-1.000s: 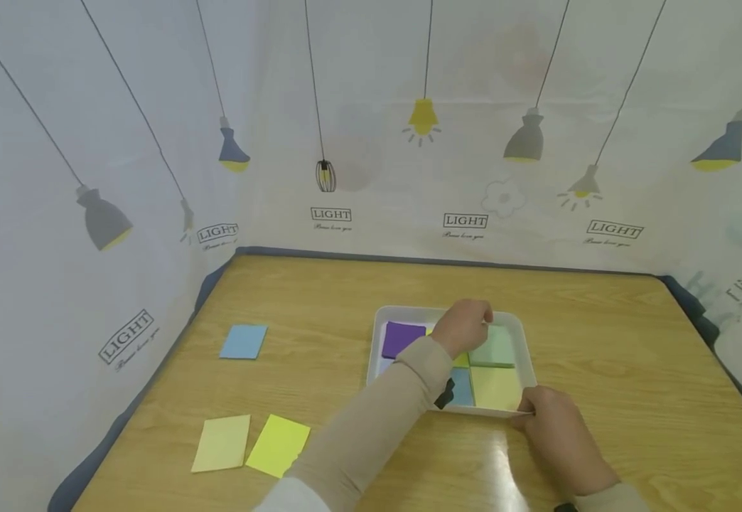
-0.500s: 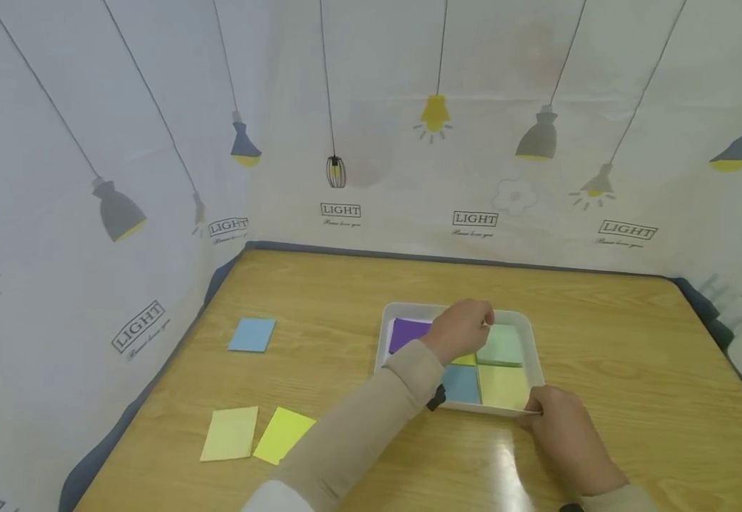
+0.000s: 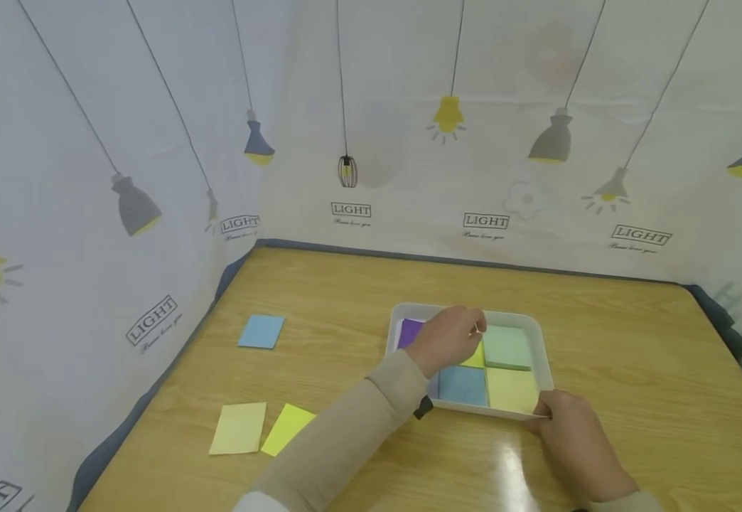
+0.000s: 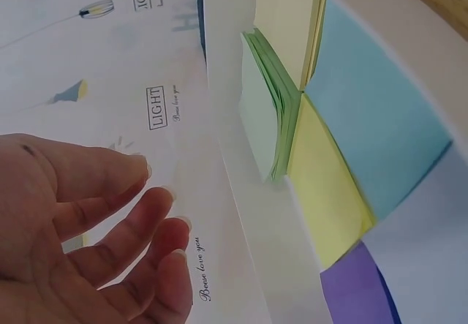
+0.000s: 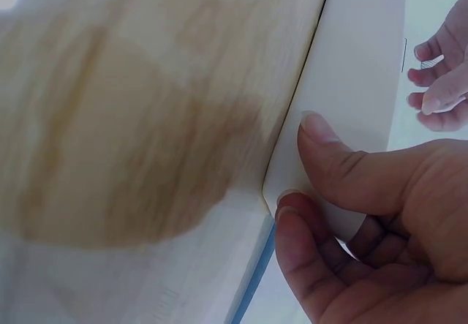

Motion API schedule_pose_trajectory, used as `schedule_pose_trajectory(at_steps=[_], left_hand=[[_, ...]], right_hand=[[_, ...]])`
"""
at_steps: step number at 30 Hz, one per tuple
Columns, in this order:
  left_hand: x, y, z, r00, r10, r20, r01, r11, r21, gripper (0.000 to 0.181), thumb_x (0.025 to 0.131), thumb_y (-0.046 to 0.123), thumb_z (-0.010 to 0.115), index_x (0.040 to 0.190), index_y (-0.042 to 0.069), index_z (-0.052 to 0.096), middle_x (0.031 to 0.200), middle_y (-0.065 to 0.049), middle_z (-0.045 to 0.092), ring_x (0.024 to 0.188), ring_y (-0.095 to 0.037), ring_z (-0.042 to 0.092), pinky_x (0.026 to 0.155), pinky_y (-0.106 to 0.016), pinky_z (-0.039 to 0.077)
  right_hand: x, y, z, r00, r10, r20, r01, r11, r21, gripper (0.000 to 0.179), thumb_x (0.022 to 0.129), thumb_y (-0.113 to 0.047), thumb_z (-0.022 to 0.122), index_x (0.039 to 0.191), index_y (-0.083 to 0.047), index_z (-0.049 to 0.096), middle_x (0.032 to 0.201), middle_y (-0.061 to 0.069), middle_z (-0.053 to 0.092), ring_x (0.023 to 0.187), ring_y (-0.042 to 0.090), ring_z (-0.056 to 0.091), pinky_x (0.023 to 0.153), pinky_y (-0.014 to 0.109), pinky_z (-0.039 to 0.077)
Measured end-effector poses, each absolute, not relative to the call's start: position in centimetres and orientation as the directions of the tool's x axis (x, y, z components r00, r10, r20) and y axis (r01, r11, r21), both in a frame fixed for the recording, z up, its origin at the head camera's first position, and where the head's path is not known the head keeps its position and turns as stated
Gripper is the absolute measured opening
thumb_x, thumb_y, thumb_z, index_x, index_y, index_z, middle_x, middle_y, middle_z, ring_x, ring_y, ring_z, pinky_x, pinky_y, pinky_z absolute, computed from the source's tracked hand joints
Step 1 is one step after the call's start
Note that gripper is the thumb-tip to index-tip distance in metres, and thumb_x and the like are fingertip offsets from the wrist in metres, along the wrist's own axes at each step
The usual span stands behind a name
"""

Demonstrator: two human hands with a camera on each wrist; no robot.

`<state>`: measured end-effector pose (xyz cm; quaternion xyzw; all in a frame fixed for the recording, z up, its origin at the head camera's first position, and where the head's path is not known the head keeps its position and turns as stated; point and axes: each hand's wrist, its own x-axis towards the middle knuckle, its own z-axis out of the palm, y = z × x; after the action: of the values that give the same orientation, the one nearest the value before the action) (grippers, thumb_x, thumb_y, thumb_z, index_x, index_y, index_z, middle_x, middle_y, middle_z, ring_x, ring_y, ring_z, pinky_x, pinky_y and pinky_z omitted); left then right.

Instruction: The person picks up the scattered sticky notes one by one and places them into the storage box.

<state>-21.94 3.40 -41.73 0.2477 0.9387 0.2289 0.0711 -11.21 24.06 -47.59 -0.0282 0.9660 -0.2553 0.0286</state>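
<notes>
A white tray (image 3: 541,346) holds several sticky-note pads: purple (image 3: 409,333), bright yellow (image 3: 476,358), light green (image 3: 507,348), blue (image 3: 463,386) and pale yellow (image 3: 513,390). A lavender pad (image 4: 430,229) shows in the left wrist view. My left hand (image 3: 449,340) hovers over the tray's back middle, partly hiding the purple and bright yellow pads. Its fingers are loosely bent, with nothing between them in the left wrist view. With thumb and curled fingers, my right hand (image 5: 380,218) grips the tray's near right corner.
On the wooden table (image 3: 332,299), left of the tray, lie a blue sticky note (image 3: 261,331), a pale yellow one (image 3: 238,429) and a bright yellow one (image 3: 288,428) partly behind the left sleeve. A lamp-printed sheet (image 3: 403,178) surrounds the table's back and sides.
My left hand has drawn back slightly to the left from the green pad. The right hand keeps its place at the tray corner. The head view has turned a little left.
</notes>
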Motion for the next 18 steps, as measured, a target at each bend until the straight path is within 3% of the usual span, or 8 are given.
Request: schedule_pose_trajectory(at_steps=[8, 18], left_hand=[[-21.6, 2.0, -41.5, -0.866, 0.5, -0.017, 0.437, 0.772, 0.461, 0.02, 0.101, 0.017, 0.061, 0.119, 0.015, 0.069, 0.113, 0.001, 0.07, 0.103, -0.01, 0.063, 0.084, -0.019, 0.052], [-20.5, -1.7, -42.7, -0.877, 0.479, 0.033, 0.44, 0.773, 0.457, 0.014, 0.099, 0.016, 0.063, 0.111, 0.012, 0.07, 0.106, 0.0, 0.07, 0.096, -0.012, 0.063, 0.077, -0.021, 0.051]], right_hand=[[-11.3, 24.0, -47.1, -0.996, -0.07, -0.05, -0.036, 0.868, -0.495, 0.022, 0.08, -0.008, 0.08, 0.069, -0.01, 0.061, 0.072, 0.001, 0.064, 0.07, 0.018, 0.051, 0.064, 0.032, 0.045], [-11.2, 24.2, -47.4, -0.994, -0.08, -0.077, -0.029, 0.859, -0.512, 0.019, 0.081, -0.006, 0.079, 0.07, -0.008, 0.063, 0.073, 0.001, 0.065, 0.07, 0.017, 0.052, 0.063, 0.032, 0.046]])
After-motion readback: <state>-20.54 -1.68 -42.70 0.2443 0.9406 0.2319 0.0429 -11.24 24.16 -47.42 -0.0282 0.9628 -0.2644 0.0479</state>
